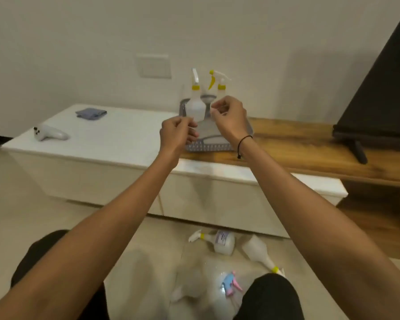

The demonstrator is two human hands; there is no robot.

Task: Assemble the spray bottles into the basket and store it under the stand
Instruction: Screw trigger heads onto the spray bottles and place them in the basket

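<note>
Both hands are hovering over the basket (pixel 208 147) on the stand (pixel 102 135). The left hand (pixel 177 135) and right hand (pixel 230 117) are curling loosely, seemingly gripping nothing. Two bottles (pixel 196 105) are standing in the basket at 12 o'clock; two more (pixel 219 241) are lying on the floor at 6.

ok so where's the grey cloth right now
In the head view the folded grey cloth lies on the white stand top, far left, behind the white controller.

**Obscured and indeterminate items**

The right hand (pixel 229 116) hides the lower body of the right spray bottle (pixel 220 83) and part of the basket (pixel 208 146). The label on the floor bottle (pixel 222 241) is illegible. The dark panel (pixel 383 88) is cut by the right edge. Whether the curled fingers pinch anything cannot be told.
</note>
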